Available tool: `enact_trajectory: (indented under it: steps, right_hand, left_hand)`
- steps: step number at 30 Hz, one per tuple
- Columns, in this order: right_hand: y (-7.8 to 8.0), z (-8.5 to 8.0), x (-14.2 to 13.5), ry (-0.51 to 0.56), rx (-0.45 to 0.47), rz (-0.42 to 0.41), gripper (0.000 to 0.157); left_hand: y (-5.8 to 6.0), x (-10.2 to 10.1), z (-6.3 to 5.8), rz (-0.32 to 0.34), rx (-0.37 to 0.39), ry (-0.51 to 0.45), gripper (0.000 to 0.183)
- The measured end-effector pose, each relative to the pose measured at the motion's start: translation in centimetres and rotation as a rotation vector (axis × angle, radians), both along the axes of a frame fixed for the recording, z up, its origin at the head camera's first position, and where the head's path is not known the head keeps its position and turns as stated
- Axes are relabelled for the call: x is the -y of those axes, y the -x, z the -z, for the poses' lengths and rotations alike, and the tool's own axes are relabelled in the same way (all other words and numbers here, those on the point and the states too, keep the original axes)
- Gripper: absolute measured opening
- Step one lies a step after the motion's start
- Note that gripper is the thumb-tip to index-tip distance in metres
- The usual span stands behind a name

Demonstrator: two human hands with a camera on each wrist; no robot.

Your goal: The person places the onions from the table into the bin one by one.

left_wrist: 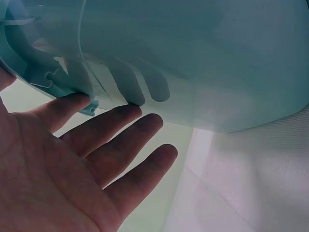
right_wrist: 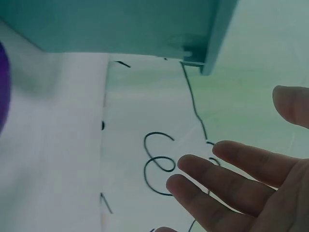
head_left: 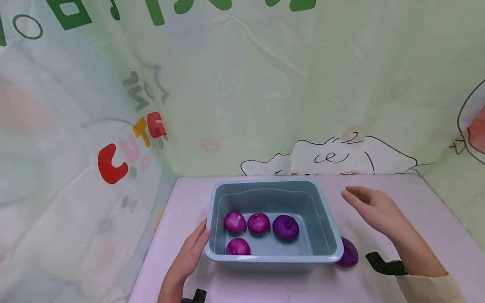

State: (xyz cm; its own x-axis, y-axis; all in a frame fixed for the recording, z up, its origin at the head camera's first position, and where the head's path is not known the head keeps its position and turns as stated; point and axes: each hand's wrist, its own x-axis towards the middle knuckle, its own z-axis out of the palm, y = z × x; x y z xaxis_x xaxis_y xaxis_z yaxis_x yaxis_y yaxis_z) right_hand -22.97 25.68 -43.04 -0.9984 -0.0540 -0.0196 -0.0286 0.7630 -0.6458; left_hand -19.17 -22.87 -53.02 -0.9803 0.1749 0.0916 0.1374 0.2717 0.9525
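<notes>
A light blue plastic basin (head_left: 273,259) stands on the table. Inside lie three magenta-purple onions, one at the left (head_left: 235,222), one in the middle (head_left: 259,224) and one near the front (head_left: 238,246), plus a darker purple round vegetable (head_left: 286,228) with a dimpled top. My left hand (head_left: 190,249) is at the basin's left side, straight fingers (left_wrist: 120,154) against its rim and outer wall. My right hand (head_left: 373,210) hovers right of the basin, apart from it, holding nothing. Between basin and right wrist sits another dark purple round vegetable (head_left: 348,253), partly hidden by the basin.
A pale pinkish cloth covers the table (head_left: 379,286). Behind and at the left, a printed curtain (head_left: 235,105) with coloured letters and line drawings hangs down to the table's edge. Black straps (head_left: 386,265) sit at the wrists.
</notes>
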Motion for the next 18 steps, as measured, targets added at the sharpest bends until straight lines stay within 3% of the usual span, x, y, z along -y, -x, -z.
enact_trajectory:
  steps: [8, 18]
  right_hand:
    - [-0.2, 3.2, -0.5, -0.04, 0.058, -0.009, 0.083]
    - [-0.4, 6.9, -0.6, -0.117, 0.07, -0.088, 0.078]
  left_hand:
    - [0.0, -0.1, 0.1, -0.01, -0.006, 0.002, 0.056]
    - [0.1, -0.1, 0.1, -0.004, 0.003, -0.005, 0.057]
